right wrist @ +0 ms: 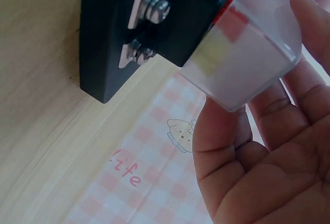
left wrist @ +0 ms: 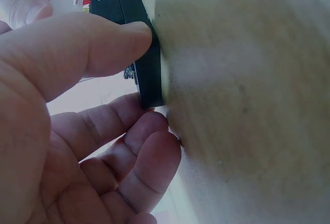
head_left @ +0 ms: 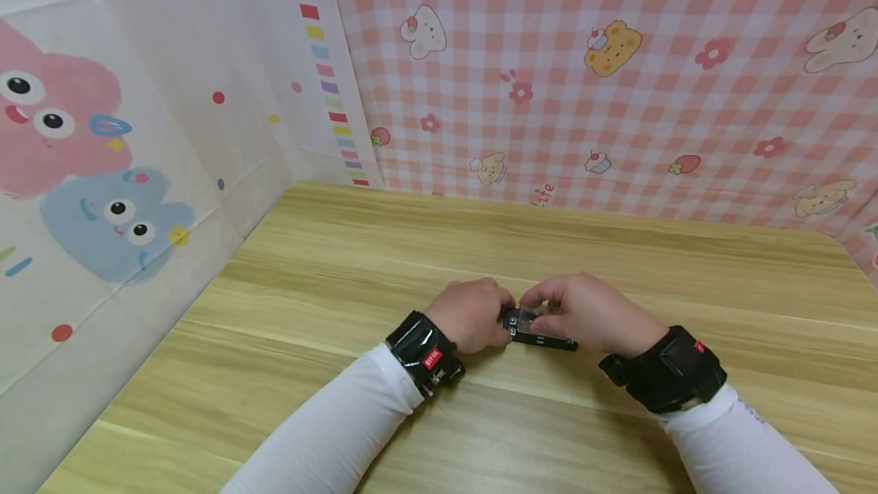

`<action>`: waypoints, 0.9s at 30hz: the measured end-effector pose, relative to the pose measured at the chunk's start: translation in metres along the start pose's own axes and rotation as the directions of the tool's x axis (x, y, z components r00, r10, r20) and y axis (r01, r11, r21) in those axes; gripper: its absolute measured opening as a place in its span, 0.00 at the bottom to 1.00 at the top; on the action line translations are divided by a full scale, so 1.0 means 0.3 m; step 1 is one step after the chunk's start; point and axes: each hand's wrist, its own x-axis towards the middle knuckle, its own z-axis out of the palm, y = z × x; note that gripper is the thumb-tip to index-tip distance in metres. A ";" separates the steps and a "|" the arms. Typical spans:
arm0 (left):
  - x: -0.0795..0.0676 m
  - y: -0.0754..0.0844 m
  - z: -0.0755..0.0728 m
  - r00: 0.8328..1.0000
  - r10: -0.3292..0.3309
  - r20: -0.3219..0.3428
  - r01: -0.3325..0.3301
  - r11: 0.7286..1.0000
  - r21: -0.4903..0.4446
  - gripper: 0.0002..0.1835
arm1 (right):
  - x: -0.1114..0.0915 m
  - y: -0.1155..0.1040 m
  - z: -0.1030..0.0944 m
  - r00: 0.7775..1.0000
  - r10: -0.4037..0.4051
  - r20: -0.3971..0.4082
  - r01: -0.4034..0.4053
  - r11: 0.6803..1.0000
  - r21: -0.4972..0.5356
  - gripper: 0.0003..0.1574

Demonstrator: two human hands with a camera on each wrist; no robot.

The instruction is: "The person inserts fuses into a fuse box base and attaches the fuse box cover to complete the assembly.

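A small black block-shaped device [head_left: 549,341] with metal screw terminals [right wrist: 157,9] lies on the table, between the two hands. My left hand [head_left: 473,316] holds its near end; thumb and index finger pinch the black base [left wrist: 152,79], the other fingers curled beside it. My right hand [head_left: 590,312] grips a clear plastic cover [right wrist: 247,64] on top of the device, thumb on one side and fingers on the other. Red and yellow parts show through the cover. Whether the cover is seated or lifted, I cannot tell.
The device and hands are over a light wood-grain table [head_left: 384,250]. A pink checked cloth [head_left: 466,59] hangs behind its back edge, and a white cartoon-print cloth [head_left: 206,143] hangs along the left side. Black bands [head_left: 661,370] are strapped round both wrists.
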 end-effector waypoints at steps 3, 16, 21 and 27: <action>-0.002 0.000 -0.001 1.000 0.003 -0.001 -0.003 1.000 -0.002 0.15 | 0.000 -0.002 0.000 1.000 -0.001 0.002 0.001 1.000 -0.007 0.14; -0.004 0.002 -0.001 1.000 -0.006 0.003 0.006 1.000 -0.003 0.16 | 0.006 0.008 0.009 1.000 -0.013 0.004 0.013 1.000 -0.029 0.15; -0.005 0.002 -0.002 1.000 -0.002 0.001 0.002 1.000 0.005 0.16 | 0.008 0.010 0.011 1.000 -0.029 0.002 0.029 0.999 -0.045 0.15; -0.006 0.003 -0.004 1.000 0.004 0.001 -0.004 1.000 0.009 0.16 | 0.010 0.010 0.013 0.999 -0.037 0.006 0.038 0.998 -0.054 0.15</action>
